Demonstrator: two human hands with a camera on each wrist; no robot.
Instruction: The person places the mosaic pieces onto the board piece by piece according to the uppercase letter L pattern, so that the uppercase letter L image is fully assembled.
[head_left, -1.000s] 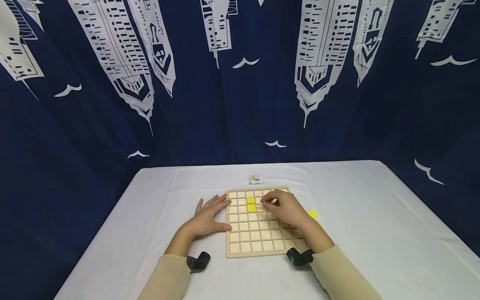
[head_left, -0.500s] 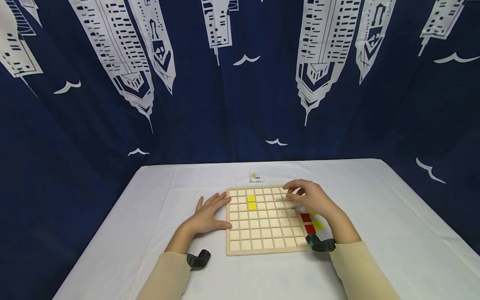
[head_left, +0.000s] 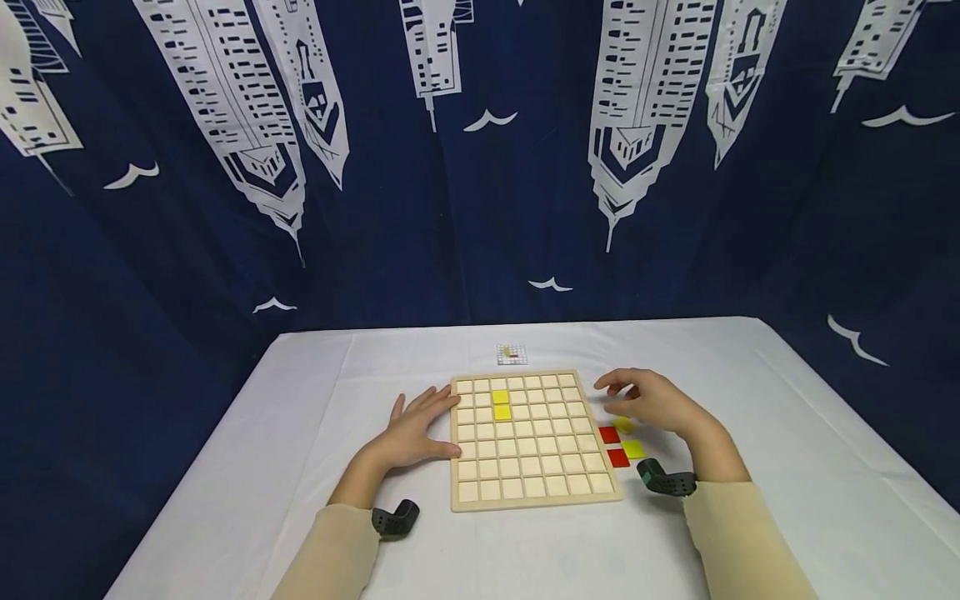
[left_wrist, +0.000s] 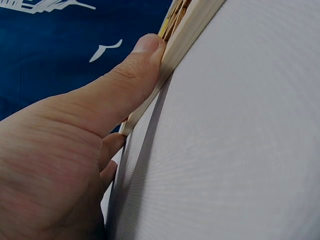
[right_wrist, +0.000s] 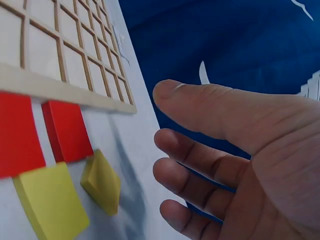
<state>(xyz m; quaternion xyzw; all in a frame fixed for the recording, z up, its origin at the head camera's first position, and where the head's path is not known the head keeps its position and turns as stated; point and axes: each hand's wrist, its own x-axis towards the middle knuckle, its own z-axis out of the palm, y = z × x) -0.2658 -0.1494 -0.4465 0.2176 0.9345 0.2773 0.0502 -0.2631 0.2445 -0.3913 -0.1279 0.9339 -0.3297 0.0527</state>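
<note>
A wooden grid board [head_left: 528,487] lies on the white table, with two yellow tiles [head_left: 501,404] set in its upper rows. My left hand [head_left: 416,429] lies flat beside the board's left edge [left_wrist: 187,37], thumb pressed against it. My right hand [head_left: 652,402] hovers open over the loose tiles right of the board, holding nothing. Below it lie two red tiles [head_left: 613,445] [right_wrist: 65,129] and two yellow tiles [head_left: 633,448] [right_wrist: 101,181], one yellow partly hidden under the fingers.
A small printed grid card [head_left: 512,354] lies beyond the board's far edge. White cloth covers the table [head_left: 300,417], and a dark blue curtain with white buildings hangs behind it. Black wrist mounts [head_left: 396,518] sit at both cuffs.
My right hand has left the board's middle and moved right, off the board, to above the loose tiles. The left hand has not moved. The red tiles have come into view.
</note>
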